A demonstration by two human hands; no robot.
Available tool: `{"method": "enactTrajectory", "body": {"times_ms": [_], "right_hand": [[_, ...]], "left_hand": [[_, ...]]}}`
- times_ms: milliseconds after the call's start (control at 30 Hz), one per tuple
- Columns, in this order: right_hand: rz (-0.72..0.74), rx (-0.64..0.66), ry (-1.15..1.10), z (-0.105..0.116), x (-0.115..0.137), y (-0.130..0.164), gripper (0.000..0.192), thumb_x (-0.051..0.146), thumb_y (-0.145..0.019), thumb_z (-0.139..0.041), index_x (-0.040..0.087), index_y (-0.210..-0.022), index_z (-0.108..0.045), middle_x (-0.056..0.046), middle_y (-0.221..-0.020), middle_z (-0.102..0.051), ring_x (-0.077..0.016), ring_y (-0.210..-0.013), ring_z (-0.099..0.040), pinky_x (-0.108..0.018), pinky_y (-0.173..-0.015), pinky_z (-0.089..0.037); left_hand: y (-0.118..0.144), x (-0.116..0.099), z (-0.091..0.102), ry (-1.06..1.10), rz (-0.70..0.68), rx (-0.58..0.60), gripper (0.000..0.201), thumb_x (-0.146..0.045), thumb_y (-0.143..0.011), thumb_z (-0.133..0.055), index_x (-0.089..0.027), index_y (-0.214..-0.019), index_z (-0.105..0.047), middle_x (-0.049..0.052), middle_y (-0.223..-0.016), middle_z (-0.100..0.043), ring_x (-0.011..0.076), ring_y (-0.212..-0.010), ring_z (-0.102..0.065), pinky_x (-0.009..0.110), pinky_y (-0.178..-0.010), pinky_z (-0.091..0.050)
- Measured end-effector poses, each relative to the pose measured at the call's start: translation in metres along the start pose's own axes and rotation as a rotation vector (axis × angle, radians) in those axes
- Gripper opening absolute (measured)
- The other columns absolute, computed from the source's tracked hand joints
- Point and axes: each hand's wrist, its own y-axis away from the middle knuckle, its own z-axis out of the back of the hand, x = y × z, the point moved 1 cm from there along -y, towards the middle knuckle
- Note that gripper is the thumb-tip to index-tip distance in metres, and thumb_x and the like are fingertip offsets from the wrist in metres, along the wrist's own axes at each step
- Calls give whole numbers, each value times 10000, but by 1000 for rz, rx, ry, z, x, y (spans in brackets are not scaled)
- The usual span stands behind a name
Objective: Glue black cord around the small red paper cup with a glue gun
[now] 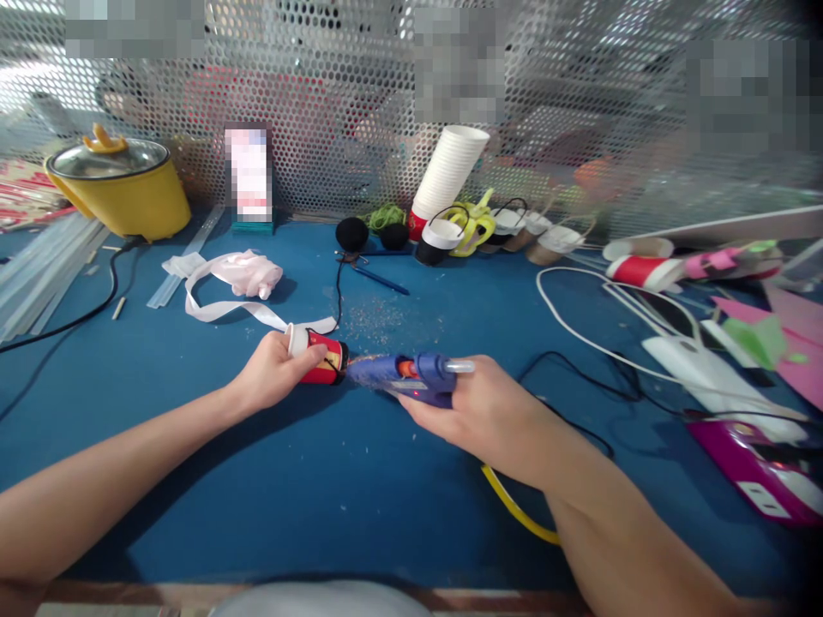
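My left hand (273, 370) is wrapped round a red paper cup (326, 360), which lies tilted on its side with its white rim to the left and a black band round its base. In my right hand (479, 403) is a blue hot glue gun (402, 374), with a clear glue stick (459, 366) poking out of its back. The gun's nozzle points left and meets or nearly meets the cup's black base. Black yarn (340, 291) runs from the cup to a black yarn ball (352, 234) at the back.
A yellow electric pot (125, 193) and clear glue sticks (39, 283) are at left, near pink ribbon (250, 272). Stacked paper cups (450, 171) lean on the mesh. A white power strip (713, 381), cables and a purple box (749, 467) lie at right.
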Motion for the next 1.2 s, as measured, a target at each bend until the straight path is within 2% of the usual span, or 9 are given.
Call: {"method": "enactTrajectory", "body": {"times_ms": [200,367,433,600,867,1000,1200], "right_hand": [[-19,32,29,8,0,-4,139,222,-721,-520,204,-621,-614,18,-422,-454,-113,-421,-390,-234,-410,-299],[-85,-25,50,4,-6,-8,178,290,-730,-526,180,-595,-566,10,-473,-511,-120,-462,-425,-233,-435,-333],[-80,-34,22,2,-8,-9,176,288,-733,-514,175,-610,-569,13,-477,-522,-117,-459,-433,-229,-432,-342],[-112,-11,-64,2,-7,-12,180,279,-729,-506,174,-584,-527,33,-437,-505,-96,-392,-421,-212,-397,-342],[-208,13,-114,0,-4,-17,151,265,-720,-501,184,-593,-505,39,-400,-487,-104,-370,-447,-215,-394,-341],[-212,28,-171,-2,-5,-17,173,262,-725,-495,189,-570,-464,41,-397,-486,-100,-357,-467,-203,-396,-364],[-202,38,-212,-5,-7,-23,170,260,-750,-469,178,-610,-518,35,-403,-497,-100,-357,-479,-198,-398,-375]], "left_hand": [[0,2,0,-1,-15,4,335,-374,-695,-536,-174,-460,-406,-51,-441,-320,64,-437,-237,215,-389,-184],[2,7,0,-23,-23,18,312,-377,-699,-544,-170,-483,-453,-39,-456,-359,78,-446,-280,226,-411,-217],[2,7,0,-18,-29,23,301,-375,-697,-548,-169,-493,-467,-35,-467,-376,82,-452,-294,230,-421,-228],[4,5,-1,-43,-32,24,359,-379,-693,-548,-181,-439,-389,-46,-441,-301,73,-442,-243,233,-410,-188],[5,9,-2,-47,-25,16,314,-387,-695,-556,-160,-488,-488,-42,-451,-340,75,-449,-267,225,-415,-207],[4,11,-1,-24,-35,14,282,-382,-700,-557,-158,-532,-519,-39,-458,-370,80,-450,-289,224,-417,-223],[-6,15,-3,-53,-22,30,315,-403,-719,-525,-149,-535,-505,-42,-476,-339,78,-459,-278,232,-427,-215]]}}
